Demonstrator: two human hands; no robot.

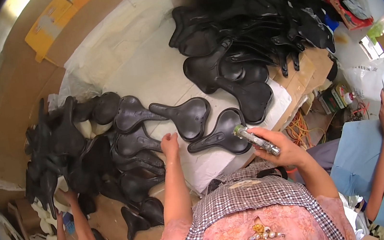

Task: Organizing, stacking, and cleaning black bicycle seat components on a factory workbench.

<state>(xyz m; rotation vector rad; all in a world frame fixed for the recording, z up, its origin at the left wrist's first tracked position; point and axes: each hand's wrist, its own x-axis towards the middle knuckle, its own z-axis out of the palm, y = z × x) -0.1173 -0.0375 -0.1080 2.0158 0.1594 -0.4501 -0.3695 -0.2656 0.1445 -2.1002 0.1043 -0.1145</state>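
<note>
My right hand point(287, 150) is wrapped round a silver metal tool point(264, 142) with a green end, whose exact kind I cannot make out. That end reaches over the wide back of a black bicycle saddle point(225, 132) on the pale table point(157, 76). My left hand point(170, 144) is closed, fingers curled, beside the nose tip of another black saddle point(134, 141). Whether something small is in those fingers is hidden. Just beyond lies one more saddle point(191, 117), its nose pointing left.
Black saddles are heaped at the far right point(242, 21) and at the left point(66, 141). At lower left a co-worker's hand point(70, 196) reaches into the left heap. Another person's arm point(383, 158) is at the right, by blue cloth point(358, 151). Orange cords point(302, 129) hang below the table edge.
</note>
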